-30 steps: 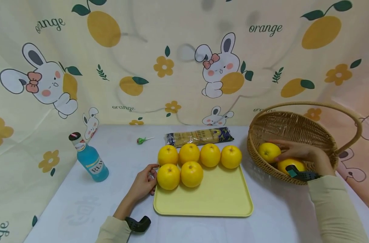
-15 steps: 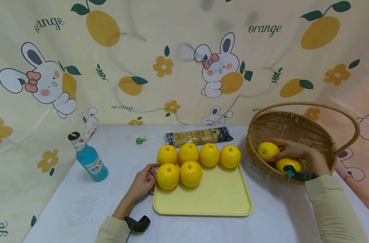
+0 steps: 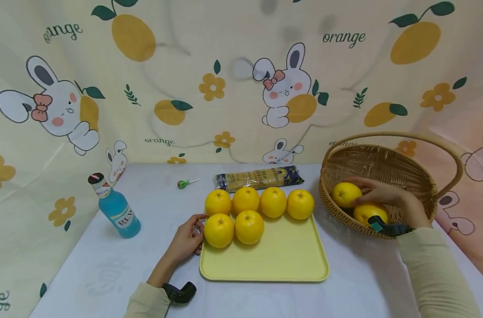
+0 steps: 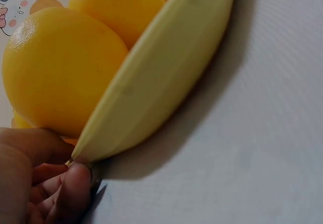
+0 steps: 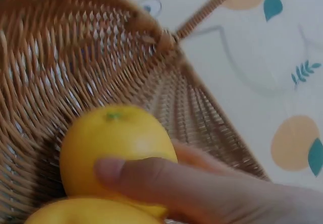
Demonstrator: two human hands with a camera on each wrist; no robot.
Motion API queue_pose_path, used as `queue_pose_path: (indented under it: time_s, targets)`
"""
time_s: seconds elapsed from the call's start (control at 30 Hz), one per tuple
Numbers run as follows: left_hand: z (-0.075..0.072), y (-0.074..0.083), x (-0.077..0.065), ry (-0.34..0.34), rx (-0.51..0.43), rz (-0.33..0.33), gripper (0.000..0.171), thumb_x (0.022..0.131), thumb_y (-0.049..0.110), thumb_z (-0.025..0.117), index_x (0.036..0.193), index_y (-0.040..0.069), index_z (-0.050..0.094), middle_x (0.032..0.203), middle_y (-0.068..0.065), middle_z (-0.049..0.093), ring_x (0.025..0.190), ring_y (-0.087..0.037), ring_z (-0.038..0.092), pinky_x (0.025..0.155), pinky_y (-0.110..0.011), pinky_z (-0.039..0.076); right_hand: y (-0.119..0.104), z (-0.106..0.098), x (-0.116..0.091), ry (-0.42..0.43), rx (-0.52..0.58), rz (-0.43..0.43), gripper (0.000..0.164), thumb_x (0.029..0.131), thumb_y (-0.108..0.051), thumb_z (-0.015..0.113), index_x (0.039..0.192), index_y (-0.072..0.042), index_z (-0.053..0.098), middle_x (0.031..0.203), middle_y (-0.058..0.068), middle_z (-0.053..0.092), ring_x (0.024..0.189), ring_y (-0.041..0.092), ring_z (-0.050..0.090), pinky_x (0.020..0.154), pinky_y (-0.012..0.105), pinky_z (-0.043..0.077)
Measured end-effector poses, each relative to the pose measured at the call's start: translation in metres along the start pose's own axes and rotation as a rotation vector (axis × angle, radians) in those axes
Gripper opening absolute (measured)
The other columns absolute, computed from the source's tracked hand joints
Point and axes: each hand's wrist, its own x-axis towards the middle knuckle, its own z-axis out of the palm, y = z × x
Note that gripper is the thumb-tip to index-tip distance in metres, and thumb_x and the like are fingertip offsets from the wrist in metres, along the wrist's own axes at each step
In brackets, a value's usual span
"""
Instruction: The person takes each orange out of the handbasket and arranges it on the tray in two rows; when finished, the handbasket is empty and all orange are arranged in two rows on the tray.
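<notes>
In the right side of the head view, my right hand reaches into a wicker basket and grips an orange. The right wrist view shows the thumb pressed across that orange's side, its green stem end up. A second orange lies below it in the basket, partly hidden by the wrist device. My left hand pinches the left rim of a yellow tray, thumb and finger at the edge in the left wrist view. Several oranges stand on the tray in two rows.
Behind the tray lies a plastic-wrapped pack of noodles, with a small green-wrapped lollipop to its left. A blue bottle stands at the far left. A printed cloth hangs behind the white table.
My right hand and the gripped orange have shifted slightly left and up. The basket has moved a little to the left. My left hand stays at the tray's rim.
</notes>
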Motion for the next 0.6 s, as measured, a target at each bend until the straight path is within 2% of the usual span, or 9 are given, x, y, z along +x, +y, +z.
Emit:
queue_pose_path:
  time_s: [0.17,0.37,0.5,0.6]
  targets:
    - [0.0002,-0.001,0.0002,-0.01,0.001,-0.001,0.046,0.084,-0.001,0.056,0.128,0.008,0.048,0.089,-0.007,0.051,0.048,-0.019,0.051,0.04,-0.03,0.05,-0.0007,0.0045,0.003,0.015,-0.088,-0.001,0.076,0.083,-0.019,0.068,0.144,-0.002,0.026,0.142,0.029,0.027,0.116,0.041,0.041,0.083,0.04,0.043]
    - [-0.0013,-0.0003,0.0015,-0.002,0.004,0.01,0.045,0.084,-0.001,0.057,0.128,0.008,0.048,0.089,-0.007,0.051,0.048,-0.019,0.051,0.04,-0.03,0.05,-0.0034,0.0054,0.0051,0.076,-0.129,-0.007,0.075,0.081,-0.019,0.071,0.14,-0.002,0.03,0.128,0.029,0.041,0.1,0.031,0.051,0.074,0.035,0.046]
    - [-0.0012,0.0002,0.0014,-0.002,-0.007,-0.001,0.045,0.084,-0.001,0.057,0.128,0.008,0.048,0.089,-0.007,0.051,0.048,-0.019,0.051,0.04,-0.03,0.05,-0.0047,0.0028,0.0034,0.146,-0.087,-0.007,0.072,0.08,-0.016,0.072,0.137,-0.004,0.029,0.118,0.027,0.043,0.091,0.028,0.051,0.069,0.035,0.047]
    - [-0.0006,-0.0007,0.0017,-0.001,-0.009,-0.002,0.046,0.084,-0.001,0.057,0.128,0.008,0.048,0.089,-0.007,0.051,0.048,-0.019,0.051,0.04,-0.03,0.05,-0.0069,0.0001,0.0003,0.214,-0.044,-0.018,0.071,0.081,-0.014,0.071,0.135,-0.006,0.025,0.119,0.027,0.038,0.091,0.028,0.051,0.069,0.036,0.048]
